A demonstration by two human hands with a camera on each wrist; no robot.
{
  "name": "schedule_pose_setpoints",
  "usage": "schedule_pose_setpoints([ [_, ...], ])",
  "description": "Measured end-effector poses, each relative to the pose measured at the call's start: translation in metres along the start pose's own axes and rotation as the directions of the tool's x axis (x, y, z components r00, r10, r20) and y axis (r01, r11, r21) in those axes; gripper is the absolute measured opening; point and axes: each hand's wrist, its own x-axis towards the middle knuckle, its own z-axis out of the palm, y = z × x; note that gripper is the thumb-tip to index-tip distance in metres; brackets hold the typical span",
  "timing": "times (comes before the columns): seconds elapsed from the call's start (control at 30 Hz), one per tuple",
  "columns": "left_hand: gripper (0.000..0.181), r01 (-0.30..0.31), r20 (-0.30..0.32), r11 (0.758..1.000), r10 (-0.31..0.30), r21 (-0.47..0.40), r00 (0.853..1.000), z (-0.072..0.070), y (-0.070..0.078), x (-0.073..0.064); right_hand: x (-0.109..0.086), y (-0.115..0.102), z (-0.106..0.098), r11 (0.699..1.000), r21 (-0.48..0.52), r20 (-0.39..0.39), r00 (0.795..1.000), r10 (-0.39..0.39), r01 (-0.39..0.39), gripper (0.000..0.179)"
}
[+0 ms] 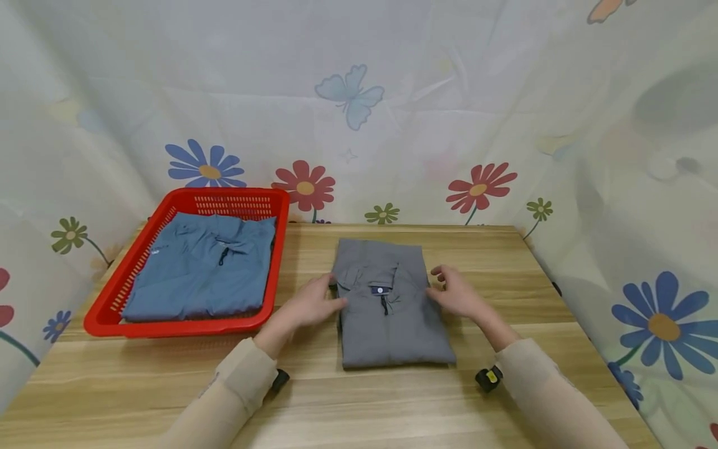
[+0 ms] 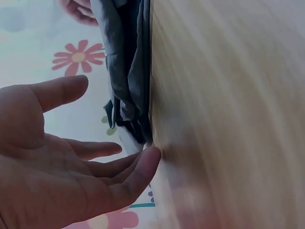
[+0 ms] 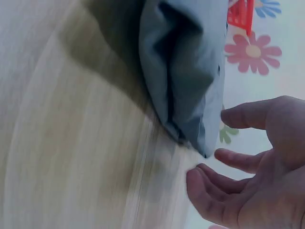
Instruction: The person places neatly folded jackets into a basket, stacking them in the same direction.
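A folded grey jacket (image 1: 389,330), collar and short zipper pull facing up, lies on the wooden table between the two hands. At its left edge is my left hand (image 1: 314,302), fingers loosely extended and nothing gripped. In the left wrist view, the layered side of the jacket (image 2: 126,57) rises just beyond the left hand's fingertips (image 2: 148,160). My right hand (image 1: 457,294) is at the jacket's right edge, thumb and fingers spread apart. The right wrist view shows the right hand (image 3: 257,171) holding nothing, close beside the jacket's folded side (image 3: 186,81).
To the left, a red plastic basket (image 1: 283,249) holds a folded blue jacket (image 1: 207,274). Behind the wooden table (image 1: 392,411) hangs a white curtain (image 1: 426,137) printed with flowers and butterflies, which also runs along both sides.
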Motion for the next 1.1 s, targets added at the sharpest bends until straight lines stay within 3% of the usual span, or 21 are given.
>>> schedule_pose_setpoints([
  [0.1, 0.073, 0.013, -0.011, 1.000, -0.014, -0.024, 1.000, 0.002, 0.000, 0.003, -0.003, 0.004, -0.003, 0.997, 0.030, 0.055, 0.996, 0.073, -0.075, 0.047],
  [0.2, 0.071, 0.027, -0.026, 0.998, -0.029, -0.059, 0.999, 0.004, -0.001, 0.005, -0.004, 0.008, -0.002, 0.992, 0.082, 0.105, 0.990, 0.092, -0.101, 0.046],
  [0.5, 0.057, 0.023, -0.038, 0.987, -0.029, -0.158, 0.999, 0.007, -0.001, 0.009, -0.005, 0.016, 0.004, 0.940, 0.294, 0.115, 0.983, 0.145, -0.174, 0.039],
  [0.6, 0.053, 0.016, -0.022, 0.986, -0.020, -0.166, 1.000, 0.006, 0.000, 0.010, -0.006, 0.016, 0.004, 0.931, 0.314, 0.106, 0.981, 0.162, -0.187, 0.034],
  [0.8, 0.045, 0.019, -0.021, 0.987, -0.023, -0.159, 1.000, 0.007, 0.000, 0.016, -0.007, 0.015, 0.005, 0.941, 0.296, 0.063, 0.987, 0.148, -0.161, 0.022],
  [1.1, 0.044, 0.039, -0.031, 0.977, -0.046, -0.209, 0.998, 0.009, 0.008, 0.021, -0.006, 0.013, -0.001, 0.921, 0.341, 0.110, 0.981, 0.161, -0.189, 0.022],
])
